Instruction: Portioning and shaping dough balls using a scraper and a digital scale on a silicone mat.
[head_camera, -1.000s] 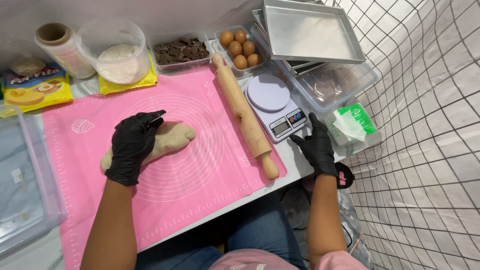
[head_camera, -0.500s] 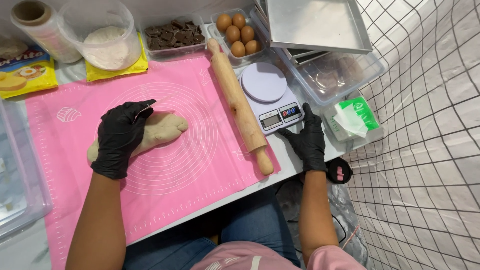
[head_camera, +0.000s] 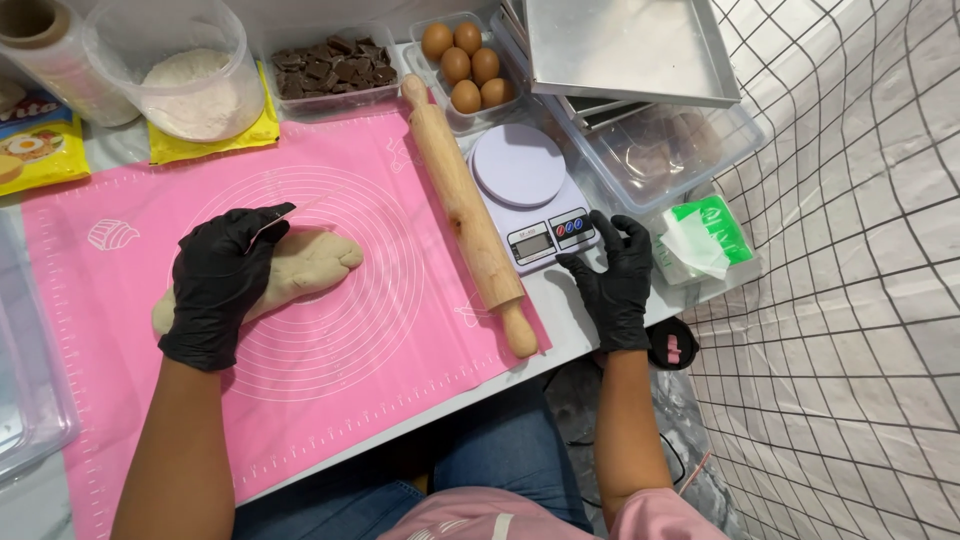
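A beige lump of dough (head_camera: 305, 266) lies on a pink silicone baking mat (head_camera: 370, 330). My left hand (head_camera: 220, 285), in a black glove, rests flat on top of the dough, covering its left part. My right hand (head_camera: 612, 280), also in a black glove, lies on the white table edge with fingers spread, touching the front corner of a small white kitchen scale (head_camera: 530, 195). It holds nothing. A wooden rolling pin (head_camera: 465, 210) lies along the mat's right edge, between the two hands.
At the back stand a tub of flour (head_camera: 190, 80), a tray of chocolate pieces (head_camera: 330, 70), a box of eggs (head_camera: 465, 65), metal baking trays (head_camera: 625, 50) and clear containers (head_camera: 680, 155). A green-and-white packet (head_camera: 710, 235) lies right of the scale. A wire grid (head_camera: 860, 300) stands at right.
The view has shifted slightly. My left hand stays on the dough. My right hand has stayed by the scale at the table edge.
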